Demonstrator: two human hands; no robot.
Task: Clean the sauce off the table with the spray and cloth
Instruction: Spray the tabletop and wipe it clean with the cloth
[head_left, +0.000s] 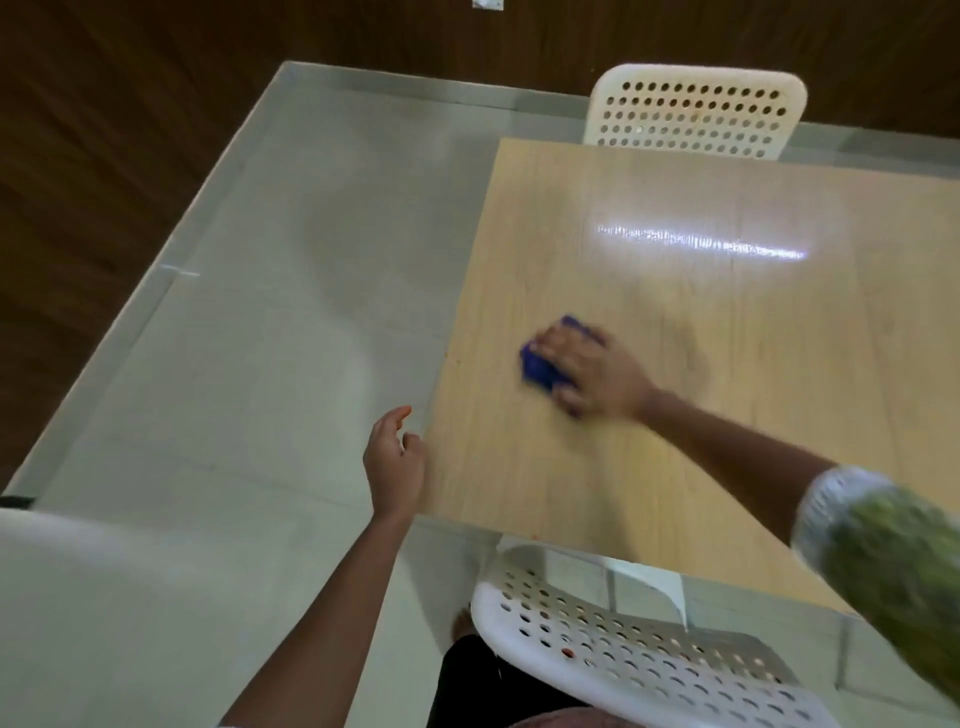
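The right hand (592, 371) presses a bunched blue cloth (540, 366) flat on the worktop (727, 322) near its left edge, fingers curled over it, likely for scrubbing pressure. The left hand (395, 462) hangs relaxed and empty off that edge (no spray bottle visible). No sauce is clearly discernible.

1. One view only, from a wide-angle camera worn on the person's head.
2. It looks forward and steeply down over the near left corner of the desk (701, 312).
3. Both forearms reach in from the bottom edge, close to the lens.
4. Straight edges bow near the frame's borders.
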